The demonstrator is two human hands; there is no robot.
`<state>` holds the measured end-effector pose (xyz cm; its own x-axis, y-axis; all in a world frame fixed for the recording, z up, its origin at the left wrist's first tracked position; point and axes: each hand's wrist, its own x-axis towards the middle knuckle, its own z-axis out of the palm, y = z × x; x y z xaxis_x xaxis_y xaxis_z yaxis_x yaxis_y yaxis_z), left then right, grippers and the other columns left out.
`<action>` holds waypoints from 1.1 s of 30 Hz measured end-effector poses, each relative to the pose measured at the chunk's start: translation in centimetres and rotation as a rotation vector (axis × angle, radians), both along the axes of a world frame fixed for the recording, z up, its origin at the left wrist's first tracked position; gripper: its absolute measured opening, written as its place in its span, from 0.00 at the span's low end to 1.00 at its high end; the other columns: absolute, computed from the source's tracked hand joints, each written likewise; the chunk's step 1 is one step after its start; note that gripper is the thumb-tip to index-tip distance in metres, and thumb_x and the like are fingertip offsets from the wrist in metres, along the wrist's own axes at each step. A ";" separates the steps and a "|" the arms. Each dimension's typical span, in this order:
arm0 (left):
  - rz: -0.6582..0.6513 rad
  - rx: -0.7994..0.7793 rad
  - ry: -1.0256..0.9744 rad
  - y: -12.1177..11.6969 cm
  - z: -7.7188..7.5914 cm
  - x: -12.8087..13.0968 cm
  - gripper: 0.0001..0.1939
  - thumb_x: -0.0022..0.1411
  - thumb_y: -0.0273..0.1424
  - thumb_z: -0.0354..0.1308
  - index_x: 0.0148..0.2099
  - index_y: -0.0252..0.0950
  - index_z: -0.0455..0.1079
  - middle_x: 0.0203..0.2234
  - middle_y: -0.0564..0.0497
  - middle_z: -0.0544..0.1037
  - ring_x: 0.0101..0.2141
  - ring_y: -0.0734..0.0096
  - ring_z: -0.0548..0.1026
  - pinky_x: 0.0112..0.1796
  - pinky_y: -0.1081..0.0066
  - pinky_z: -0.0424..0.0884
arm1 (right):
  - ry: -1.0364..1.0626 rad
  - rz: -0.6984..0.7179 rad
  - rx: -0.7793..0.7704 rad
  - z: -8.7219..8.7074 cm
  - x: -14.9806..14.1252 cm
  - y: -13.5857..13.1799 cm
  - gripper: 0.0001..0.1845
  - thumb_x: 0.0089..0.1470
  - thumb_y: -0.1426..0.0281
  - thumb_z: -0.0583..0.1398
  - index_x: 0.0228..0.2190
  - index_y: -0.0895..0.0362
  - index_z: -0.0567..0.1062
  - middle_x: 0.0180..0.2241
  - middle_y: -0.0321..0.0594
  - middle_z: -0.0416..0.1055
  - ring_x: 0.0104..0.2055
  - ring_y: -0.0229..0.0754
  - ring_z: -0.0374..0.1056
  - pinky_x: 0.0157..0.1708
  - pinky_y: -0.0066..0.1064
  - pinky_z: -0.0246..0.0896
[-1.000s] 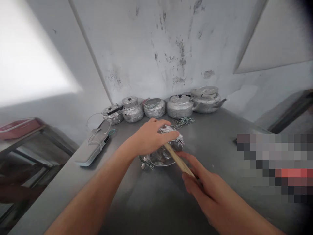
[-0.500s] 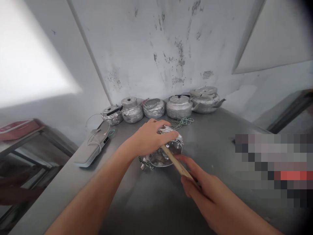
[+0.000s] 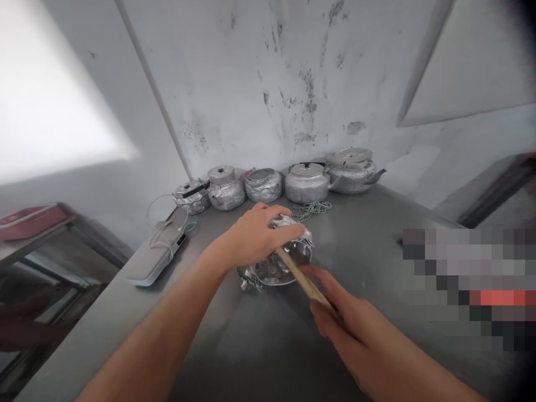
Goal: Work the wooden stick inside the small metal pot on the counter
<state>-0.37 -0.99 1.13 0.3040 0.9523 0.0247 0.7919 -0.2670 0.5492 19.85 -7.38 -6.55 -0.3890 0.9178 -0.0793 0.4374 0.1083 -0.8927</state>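
Observation:
A small silvery pot (image 3: 285, 269) with a crinkled, foil-like surface sits on the grey table, its round opening facing me. My left hand (image 3: 262, 231) grips its top edge from the left, fingers over the far side and thumb across the front. My right hand (image 3: 343, 318) is closed round a pale wooden stick (image 3: 305, 282). The stick slants up to the left across the opening, and its far end is hidden near my left thumb. A green-and-white cord (image 3: 251, 279) lies against the pot's left side. Another bundle of patterned cord (image 3: 314, 209) rests just behind it.
Several dented metal kettles and pots (image 3: 307, 183) line the wall at the table's back. At the left edge lies a grey case (image 3: 157, 259) with a pale cable around it. A red tray (image 3: 33, 222) stands on a side rack. A blurred-out patch covers the right.

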 end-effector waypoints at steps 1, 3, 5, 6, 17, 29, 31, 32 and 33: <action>-0.002 -0.001 0.003 0.0 0.0 0.0 0.29 0.68 0.53 0.50 0.63 0.45 0.68 0.58 0.48 0.71 0.55 0.50 0.69 0.55 0.60 0.65 | 0.010 -0.004 -0.004 0.0 0.0 0.0 0.25 0.68 0.62 0.52 0.64 0.47 0.66 0.27 0.35 0.78 0.27 0.45 0.75 0.31 0.33 0.72; -0.001 -0.003 0.009 -0.1 0.0 0.0 0.29 0.68 0.53 0.50 0.64 0.46 0.67 0.58 0.48 0.71 0.56 0.50 0.69 0.55 0.60 0.65 | 0.030 -0.018 -0.015 -0.1 0.0 0.0 0.26 0.68 0.61 0.52 0.65 0.46 0.64 0.26 0.34 0.78 0.25 0.45 0.74 0.27 0.31 0.71; -0.003 -0.010 0.010 -0.1 0.1 0.1 0.29 0.68 0.53 0.50 0.64 0.46 0.67 0.59 0.48 0.71 0.56 0.50 0.69 0.55 0.60 0.66 | 0.030 -0.021 -0.025 -0.1 0.1 -0.1 0.26 0.67 0.61 0.52 0.65 0.46 0.64 0.24 0.33 0.77 0.23 0.44 0.73 0.25 0.31 0.69; -0.003 -0.012 0.008 -0.1 0.1 0.1 0.29 0.68 0.53 0.50 0.64 0.46 0.67 0.59 0.48 0.71 0.56 0.50 0.69 0.55 0.60 0.66 | 0.022 -0.018 -0.033 -0.1 0.1 -0.1 0.26 0.67 0.61 0.52 0.64 0.47 0.65 0.23 0.33 0.76 0.23 0.43 0.72 0.26 0.30 0.69; -0.057 0.042 0.021 0.1 -0.2 -0.2 0.25 0.70 0.50 0.50 0.62 0.47 0.69 0.59 0.50 0.71 0.56 0.51 0.69 0.55 0.61 0.65 | 0.028 -0.027 -0.090 0.1 -0.1 -0.1 0.24 0.69 0.62 0.50 0.63 0.49 0.64 0.24 0.31 0.70 0.33 0.43 0.73 0.34 0.32 0.68; -0.053 0.036 0.035 0.2 -0.3 -0.2 0.26 0.70 0.51 0.49 0.64 0.47 0.67 0.60 0.50 0.70 0.55 0.51 0.69 0.53 0.61 0.67 | -0.015 0.009 -0.097 -0.2 0.1 0.3 0.25 0.70 0.61 0.47 0.66 0.46 0.58 0.27 0.32 0.72 0.28 0.40 0.71 0.32 0.30 0.66; -0.089 0.058 0.048 0.3 -0.3 -0.3 0.25 0.71 0.49 0.48 0.63 0.47 0.68 0.60 0.50 0.70 0.55 0.51 0.69 0.54 0.61 0.65 | -0.009 0.035 -0.097 -0.1 0.0 0.4 0.25 0.69 0.64 0.48 0.65 0.47 0.59 0.28 0.33 0.72 0.33 0.41 0.73 0.32 0.29 0.66; -0.093 0.060 0.051 0.2 -0.3 -0.3 0.25 0.71 0.49 0.48 0.63 0.47 0.68 0.60 0.50 0.70 0.55 0.51 0.69 0.54 0.61 0.65 | -0.020 0.040 -0.121 0.0 0.0 0.4 0.25 0.69 0.64 0.48 0.65 0.47 0.58 0.27 0.32 0.71 0.29 0.40 0.71 0.29 0.28 0.65; -0.087 0.056 0.051 0.2 -0.3 -0.3 0.25 0.71 0.49 0.48 0.63 0.47 0.68 0.60 0.51 0.70 0.55 0.51 0.69 0.54 0.61 0.65 | -0.040 0.038 -0.156 0.1 0.0 0.4 0.26 0.70 0.64 0.48 0.66 0.48 0.57 0.26 0.31 0.70 0.24 0.38 0.68 0.23 0.27 0.62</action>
